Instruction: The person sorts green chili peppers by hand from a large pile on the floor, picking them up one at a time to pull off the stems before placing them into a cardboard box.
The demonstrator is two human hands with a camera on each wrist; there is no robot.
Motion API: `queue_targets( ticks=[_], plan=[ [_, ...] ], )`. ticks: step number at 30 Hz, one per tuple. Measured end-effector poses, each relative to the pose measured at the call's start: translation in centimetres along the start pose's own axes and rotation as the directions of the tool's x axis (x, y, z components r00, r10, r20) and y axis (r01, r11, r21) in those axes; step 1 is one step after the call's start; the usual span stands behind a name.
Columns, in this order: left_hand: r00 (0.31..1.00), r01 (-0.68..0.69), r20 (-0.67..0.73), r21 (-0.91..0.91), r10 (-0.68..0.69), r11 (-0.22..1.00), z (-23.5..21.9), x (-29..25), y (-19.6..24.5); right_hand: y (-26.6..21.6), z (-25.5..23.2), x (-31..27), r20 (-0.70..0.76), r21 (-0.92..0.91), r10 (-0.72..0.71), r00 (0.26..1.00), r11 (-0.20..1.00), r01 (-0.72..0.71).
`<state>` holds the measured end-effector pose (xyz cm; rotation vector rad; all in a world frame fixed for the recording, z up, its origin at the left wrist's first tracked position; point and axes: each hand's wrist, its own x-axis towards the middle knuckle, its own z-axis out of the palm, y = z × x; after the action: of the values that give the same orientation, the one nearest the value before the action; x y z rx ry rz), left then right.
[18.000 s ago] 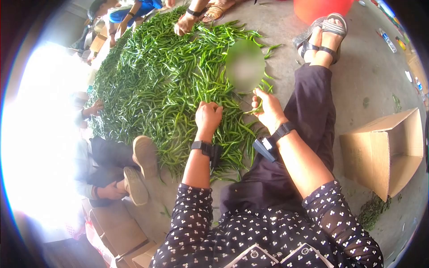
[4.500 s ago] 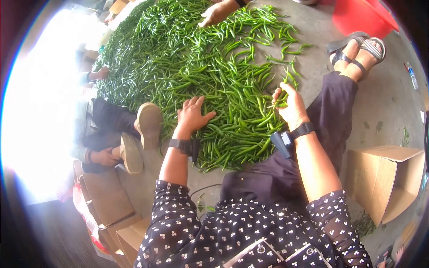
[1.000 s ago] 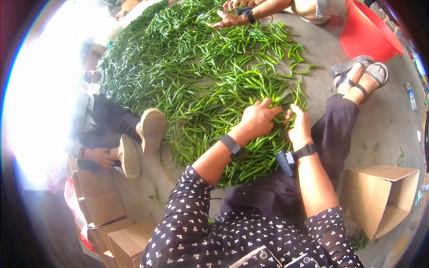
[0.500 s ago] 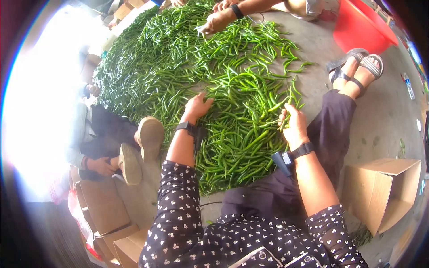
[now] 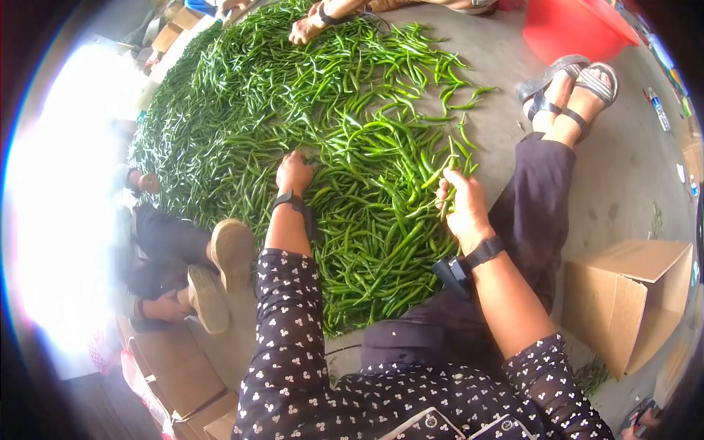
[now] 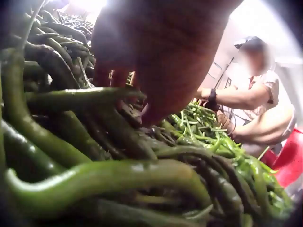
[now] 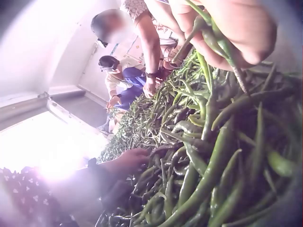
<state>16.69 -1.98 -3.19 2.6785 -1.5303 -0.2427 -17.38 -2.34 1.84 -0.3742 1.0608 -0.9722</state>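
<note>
Long green chili peppers (image 5: 381,242) lie in a broad heap on the floor. My right hand (image 5: 463,204) is at the heap's right side, fingers curled round a few chili peppers (image 7: 215,40), whose ends stick out past the fingers in the right wrist view. My left hand (image 5: 295,172) reaches down onto the heap's middle. In the left wrist view its fingers and thumb point down among the chili peppers, with one pepper (image 6: 80,99) running up to the fingertips. I cannot tell whether the left hand grips it.
Another person's hand (image 5: 306,29) works at the far side of the heap. A red tub (image 5: 576,29) stands far right, a cardboard box (image 5: 623,308) lies at right. A seated person's shoes (image 5: 233,257) are at left, near flattened cardboard (image 5: 176,367).
My left hand has moved from beside the right hand leftward to the middle of the heap. The right hand keeps hold of its chili peppers. The other person's hand has shifted left.
</note>
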Motion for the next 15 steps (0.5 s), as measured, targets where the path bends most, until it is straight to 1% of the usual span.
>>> queue_targets(
  ticks=[1,2,4,5,7,8,9,11,12,14,15],
  plan=[
    [0.999,0.043,-0.01,-0.018,-0.044,0.999,0.2,0.1,0.0,0.1,0.0,0.2,0.005,-0.006,-0.003,1.0,1.0,0.003],
    [0.999,0.042,-0.007,-0.013,-0.042,0.999,0.4,0.2,0.0,0.2,0.1,0.4,0.01,-0.011,-0.006,1.0,1.0,0.006],
    [0.994,0.061,0.082,0.105,-0.07,0.993,0.0,-0.4,0.7,0.2,0.2,0.4,0.013,-0.012,-0.007,1.0,1.0,0.007],
    [0.994,0.062,0.081,0.107,-0.071,0.992,-0.4,-0.8,0.9,0.2,0.2,0.3,0.017,-0.018,-0.014,1.0,1.0,0.014],
    [0.969,0.039,0.233,0.181,-0.082,0.983,-0.9,-1.5,1.3,0.2,0.0,0.4,0.022,-0.015,-0.008,1.0,1.0,0.009],
    [0.981,0.02,0.19,0.153,-0.049,0.988,-1.1,-2.1,1.5,0.2,-0.1,0.3,0.023,-0.017,-0.003,1.0,1.0,0.003],
    [0.982,0.02,0.185,0.153,-0.048,0.988,-1.3,-2.5,1.5,0.3,-0.3,0.3,0.027,-0.015,-0.006,1.0,1.0,0.006],
    [0.994,0.012,0.111,0.037,-0.016,0.999,-1.9,-3.2,1.5,0.5,-0.5,0.4,0.039,0.001,-0.024,0.999,1.0,0.024],
    [0.994,0.01,0.105,0.039,-0.015,0.999,-2.3,-3.5,1.6,0.4,-0.6,0.3,0.042,0.005,-0.028,0.999,1.0,0.028],
    [0.993,-0.094,-0.086,-0.186,0.079,0.978,-3.2,-4.2,1.7,0.3,-0.7,0.2,0.042,-0.027,-0.034,0.999,0.999,0.035],
    [0.992,-0.101,-0.089,-0.178,0.086,0.979,-4.1,-4.8,2.2,0.3,-0.7,0.1,0.042,-0.017,-0.037,0.998,0.999,0.038]
  ],
)
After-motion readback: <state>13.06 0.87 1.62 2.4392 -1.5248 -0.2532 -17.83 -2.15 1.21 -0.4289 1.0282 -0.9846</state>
